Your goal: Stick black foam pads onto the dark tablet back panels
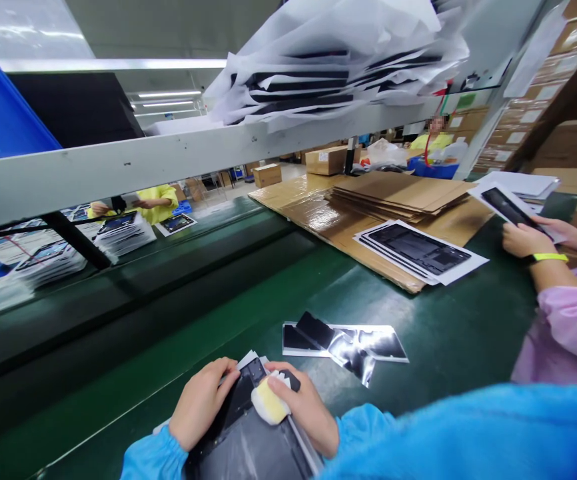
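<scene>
A black molded panel [248, 447] with white sheets at its edges lies at the bottom of the view, close to my body. My left hand [202, 400] is closed on its left edge, thumb over the top and fingers curled at the side. In my right hand [309, 408] is a white and yellow sponge pad [270, 401], held against or just over the panel's upper right part; contact is hard to tell. A small dark piece [291, 381] shows at the right fingers, its kind unclear. Beyond my hands lie shiny black film sheets [353, 343] with white backing.
Black panels on white sheets [418, 250] sit on brown cardboard [313, 210]. At right, a co-worker's hands [523, 237] hold another panel. A metal shelf beam [208, 150] crosses above, bearing wrapped panels [308, 73] and a blue bin [3, 107]. A green conveyor belt [133, 320] runs at left.
</scene>
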Tool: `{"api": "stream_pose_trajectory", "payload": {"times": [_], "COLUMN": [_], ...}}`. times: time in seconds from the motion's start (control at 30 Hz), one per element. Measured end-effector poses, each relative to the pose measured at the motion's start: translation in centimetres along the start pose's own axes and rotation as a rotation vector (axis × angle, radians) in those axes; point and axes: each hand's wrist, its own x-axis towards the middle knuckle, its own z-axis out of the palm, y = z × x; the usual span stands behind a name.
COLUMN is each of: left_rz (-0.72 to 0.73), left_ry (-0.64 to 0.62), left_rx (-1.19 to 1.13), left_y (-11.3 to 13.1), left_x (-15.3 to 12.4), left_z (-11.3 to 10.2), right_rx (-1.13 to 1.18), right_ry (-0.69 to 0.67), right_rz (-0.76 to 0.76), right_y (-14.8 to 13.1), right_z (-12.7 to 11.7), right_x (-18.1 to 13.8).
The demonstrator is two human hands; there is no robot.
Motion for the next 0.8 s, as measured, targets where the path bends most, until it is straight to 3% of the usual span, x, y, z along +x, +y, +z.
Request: {"api": "stream_pose_trajectory", "payload": {"times": [0.1, 0.17, 0.43, 0.6, 0.7, 0.8], "left_rz": [0.004, 0.002, 0.054, 0.170, 0.253, 0.147], "left_ry": [-0.071, -0.083, 0.012, 0.061, 0.228, 0.526], "left_rx": [-0.053, -0.048, -0.006, -0.018, 0.041, 0.067], "left_y": [0.3, 0.8, 4.0, 5.5, 5.8, 4.9], "left_x": [0.1, 0.0, -0.9, -1.4, -2.1, -3.1], "left_z": [-0.4, -0.9, -4.1, -4.7, -4.1, -3.1], "right_rx": [0.120, 0.192, 0.372, 0.451, 0.444, 0.452], "right_ry": [-0.164, -0.195, -0.316, -0.342, -0.273, -0.130], "right_rz": [0.124, 0.203, 0.464, 0.578, 0.582, 0.574], "right_y": [-0.9, -1.4, -2.6, -2.7, -2.6, -2.1], "right_z": [-0.2, -0.2, -1.6, -0.6, -0.4, -1.6], "right_x": [0.2, 0.4, 1.8, -0.1, -0.7, 0.5]}}
